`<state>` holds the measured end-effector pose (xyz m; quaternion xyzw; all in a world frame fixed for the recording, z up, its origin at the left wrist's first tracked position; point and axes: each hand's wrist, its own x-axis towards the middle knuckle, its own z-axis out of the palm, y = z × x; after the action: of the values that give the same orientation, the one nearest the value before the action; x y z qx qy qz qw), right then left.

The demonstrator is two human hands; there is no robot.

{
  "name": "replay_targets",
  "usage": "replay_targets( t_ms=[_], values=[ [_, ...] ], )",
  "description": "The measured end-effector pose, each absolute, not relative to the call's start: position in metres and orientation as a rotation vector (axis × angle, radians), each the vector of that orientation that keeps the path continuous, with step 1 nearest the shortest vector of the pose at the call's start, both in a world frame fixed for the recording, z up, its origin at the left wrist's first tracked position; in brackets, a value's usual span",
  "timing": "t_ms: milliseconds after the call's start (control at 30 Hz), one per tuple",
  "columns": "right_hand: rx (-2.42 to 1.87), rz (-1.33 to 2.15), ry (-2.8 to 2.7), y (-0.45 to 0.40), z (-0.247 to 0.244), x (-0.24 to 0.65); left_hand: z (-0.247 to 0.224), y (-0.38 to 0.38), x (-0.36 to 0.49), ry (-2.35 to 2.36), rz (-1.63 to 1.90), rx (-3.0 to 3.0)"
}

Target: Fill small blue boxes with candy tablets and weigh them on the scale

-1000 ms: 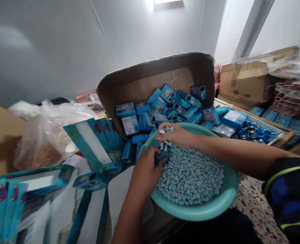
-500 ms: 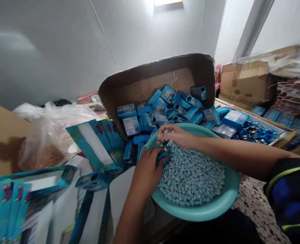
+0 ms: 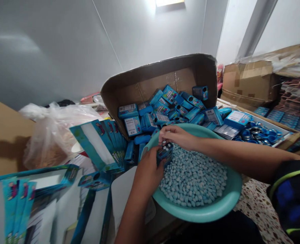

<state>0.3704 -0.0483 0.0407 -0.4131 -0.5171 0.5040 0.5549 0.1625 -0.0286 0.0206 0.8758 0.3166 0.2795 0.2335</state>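
Observation:
My left hand [image 3: 150, 167] grips a small blue printed box [image 3: 166, 155] low over the near-left side of a turquoise basin [image 3: 235, 200]. The box stands roughly upright, with several pale candies lying at its top opening. Right above it, my right hand [image 3: 177, 136] is curled with its fingers bent down, and a few candies show at the fingertips. How many candies sit inside that hand is hidden. Small pale-blue and white candies [image 3: 194, 179] fill the basin beneath both hands.
Behind the basin a tipped cardboard carton [image 3: 156, 73] holds many blue boxes [image 3: 132, 126]. Flat printed cartons [image 3: 99, 142] fan out on the left beside a plastic bag [image 3: 53, 132]. At right, a tray holds blue round pieces [image 3: 259, 134]; a cardboard box [image 3: 248, 81] stands beyond.
Candies that were heaped under the right fingers now lie at the box's top. The box has tilted into clearer view, and the right hand has lifted off the pile slightly.

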Motion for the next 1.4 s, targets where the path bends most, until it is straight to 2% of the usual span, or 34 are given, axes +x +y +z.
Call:
replay_targets(
  t_ms=[233, 900, 1167, 1400],
  values=[
    [-0.998, 1.241, -1.223, -0.042, 0.041, 0.38, 0.018, -0.027, 0.163, 0.698, 0.911, 2.347],
    [-1.002, 1.039, -1.578, -0.052, 0.052, 0.383, 0.02, -0.025, 0.163, 0.717, 0.806, 2.449],
    [-1.193, 0.897, -1.557, -0.043, 0.041, 0.4, 0.019, -0.025, 0.161, 0.825, 0.974, 2.233],
    [-1.197, 1.168, -1.329, -0.037, 0.031, 0.393, 0.014, -0.023, 0.161, 0.779, 1.345, 1.75]
  ],
)
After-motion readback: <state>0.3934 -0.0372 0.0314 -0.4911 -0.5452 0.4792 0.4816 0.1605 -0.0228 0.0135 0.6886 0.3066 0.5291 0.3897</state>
